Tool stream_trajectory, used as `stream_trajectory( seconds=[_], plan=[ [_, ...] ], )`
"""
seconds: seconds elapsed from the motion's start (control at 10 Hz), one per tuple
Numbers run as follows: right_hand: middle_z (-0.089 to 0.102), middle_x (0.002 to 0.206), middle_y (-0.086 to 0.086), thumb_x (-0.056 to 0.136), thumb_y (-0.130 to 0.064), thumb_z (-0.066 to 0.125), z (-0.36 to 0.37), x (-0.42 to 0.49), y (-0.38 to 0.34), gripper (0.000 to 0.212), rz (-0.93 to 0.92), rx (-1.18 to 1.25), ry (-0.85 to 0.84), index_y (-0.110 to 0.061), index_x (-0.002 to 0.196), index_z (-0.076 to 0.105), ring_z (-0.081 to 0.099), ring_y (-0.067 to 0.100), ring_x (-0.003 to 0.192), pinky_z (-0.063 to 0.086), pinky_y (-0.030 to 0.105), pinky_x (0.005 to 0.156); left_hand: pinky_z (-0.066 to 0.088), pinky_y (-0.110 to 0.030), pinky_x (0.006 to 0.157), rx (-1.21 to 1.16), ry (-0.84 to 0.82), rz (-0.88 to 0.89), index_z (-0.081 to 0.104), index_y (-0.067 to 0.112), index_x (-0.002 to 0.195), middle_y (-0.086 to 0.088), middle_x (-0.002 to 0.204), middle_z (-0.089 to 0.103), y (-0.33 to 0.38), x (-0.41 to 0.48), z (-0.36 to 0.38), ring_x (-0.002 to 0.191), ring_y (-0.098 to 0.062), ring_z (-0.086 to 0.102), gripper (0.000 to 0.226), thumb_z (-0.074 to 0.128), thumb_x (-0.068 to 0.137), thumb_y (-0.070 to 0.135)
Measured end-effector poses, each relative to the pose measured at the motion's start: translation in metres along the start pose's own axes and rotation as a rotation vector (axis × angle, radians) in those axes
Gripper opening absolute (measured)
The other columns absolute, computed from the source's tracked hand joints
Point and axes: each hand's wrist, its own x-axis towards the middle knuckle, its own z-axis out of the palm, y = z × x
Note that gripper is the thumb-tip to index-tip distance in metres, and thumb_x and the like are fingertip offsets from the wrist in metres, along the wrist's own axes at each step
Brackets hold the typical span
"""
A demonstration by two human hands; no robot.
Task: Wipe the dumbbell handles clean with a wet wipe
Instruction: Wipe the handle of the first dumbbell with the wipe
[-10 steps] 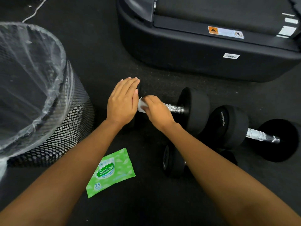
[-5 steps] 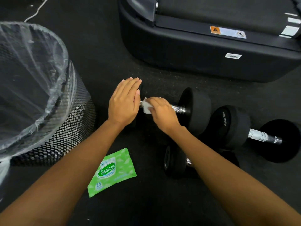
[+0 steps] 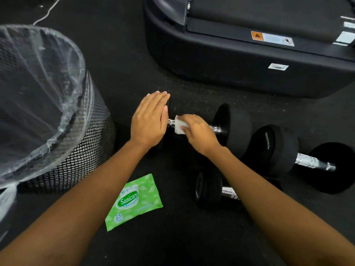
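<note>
A black dumbbell (image 3: 235,123) with a chrome handle (image 3: 216,128) lies on the dark floor. My right hand (image 3: 197,133) is wrapped over that handle, pressing a folded white wet wipe (image 3: 179,125) onto it. My left hand (image 3: 148,120) rests flat, fingers together, on the dumbbell's left weight, which it hides. A second dumbbell (image 3: 278,150) with a bare chrome handle (image 3: 314,162) lies to the right. A smaller third dumbbell (image 3: 208,189) sits under my right forearm.
A green Sanicare wipes pack (image 3: 134,202) lies on the floor between my arms. A mesh bin with a clear plastic liner (image 3: 44,104) stands at the left. The black base of a treadmill (image 3: 240,60) fills the back right. A white cable (image 3: 48,12) runs at top left.
My right hand has slid the wipe to the right along the handle, exposing a short stretch of chrome beside my left hand. The left hand has stayed on the weight.
</note>
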Motion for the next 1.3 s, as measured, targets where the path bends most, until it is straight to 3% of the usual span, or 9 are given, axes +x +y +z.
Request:
stream_trajectory(
  seconds=[0.1,0.2,0.3,0.5,0.7,0.8,0.9,1.1,1.3],
  plan=[
    [0.054,0.129,0.005,0.098,-0.02,0.044,0.0,-0.001,0.007,0.033,0.04,-0.019,0.031,-0.015,0.13,0.049,0.046,0.022,0.122,0.03,0.032,0.107,0.029,-0.034,0.111,0.0,0.002,-0.002,0.054,0.002,0.127,-0.011,0.129,0.057,0.0,0.0,0.001,0.125,-0.022,0.048,0.04,0.033,0.097,0.019],
    [0.06,0.111,0.013,0.099,-0.021,0.038,0.006,0.018,-0.004,0.028,0.111,-0.106,0.021,-0.006,0.115,0.056,0.055,0.028,0.103,0.042,0.036,0.089,0.03,-0.035,0.111,0.007,0.003,0.0,0.055,0.002,0.127,-0.012,0.129,0.057,0.0,0.001,0.001,0.125,-0.023,0.049,0.04,0.032,0.098,0.019],
    [0.06,0.108,0.016,0.098,-0.018,0.039,0.009,0.035,-0.017,0.024,0.181,-0.08,-0.045,-0.003,0.106,0.056,0.057,0.031,0.098,0.042,0.037,0.081,0.029,-0.034,0.111,0.006,0.001,0.0,0.055,0.002,0.126,-0.012,0.129,0.057,0.0,0.002,0.001,0.125,-0.023,0.049,0.041,0.032,0.098,0.019],
    [0.055,0.125,0.013,0.097,-0.012,0.04,0.0,0.017,-0.006,0.033,-0.016,-0.098,-0.09,-0.008,0.129,0.047,0.051,0.028,0.113,0.04,0.038,0.096,0.03,-0.035,0.111,0.0,0.003,0.003,0.055,0.002,0.127,-0.012,0.129,0.057,0.001,0.0,0.0,0.125,-0.023,0.049,0.041,0.033,0.097,0.019],
    [0.059,0.114,0.017,0.099,-0.018,0.035,-0.018,0.023,0.005,0.027,0.206,-0.116,-0.206,-0.005,0.117,0.052,0.056,0.033,0.101,0.045,0.04,0.083,0.03,-0.035,0.111,0.003,0.006,-0.002,0.055,0.002,0.127,-0.011,0.129,0.057,0.0,0.0,0.0,0.125,-0.023,0.049,0.04,0.034,0.097,0.018],
    [0.059,0.114,0.016,0.098,-0.018,0.036,-0.011,0.034,-0.011,0.028,0.24,-0.076,-0.195,-0.007,0.118,0.053,0.056,0.032,0.102,0.043,0.038,0.081,0.029,-0.035,0.111,0.002,-0.001,-0.009,0.055,0.002,0.127,-0.012,0.129,0.057,0.001,0.0,0.0,0.125,-0.023,0.049,0.041,0.033,0.097,0.019],
    [0.059,0.115,0.014,0.096,-0.012,0.041,0.005,0.034,-0.021,0.024,0.135,-0.022,-0.126,-0.008,0.116,0.053,0.056,0.03,0.105,0.041,0.036,0.082,0.029,-0.034,0.111,0.013,0.001,-0.005,0.055,0.002,0.126,-0.012,0.129,0.058,0.001,0.001,0.0,0.125,-0.023,0.049,0.041,0.032,0.097,0.019],
    [0.055,0.124,0.006,0.096,-0.022,0.047,-0.003,0.014,0.007,0.03,0.059,0.086,-0.082,-0.014,0.125,0.051,0.049,0.021,0.115,0.041,0.038,0.097,0.028,-0.033,0.112,0.008,0.003,-0.002,0.055,0.002,0.127,-0.011,0.129,0.057,0.001,-0.001,0.0,0.125,-0.022,0.048,0.041,0.032,0.097,0.019],
    [0.057,0.117,0.007,0.093,-0.022,0.055,0.003,0.012,-0.003,0.028,0.072,0.074,0.041,-0.011,0.119,0.054,0.052,0.021,0.108,0.043,0.034,0.09,0.027,-0.033,0.112,0.019,-0.012,-0.008,0.054,0.003,0.127,-0.012,0.13,0.057,0.0,0.001,0.002,0.126,-0.022,0.048,0.041,0.032,0.097,0.02]
  ],
)
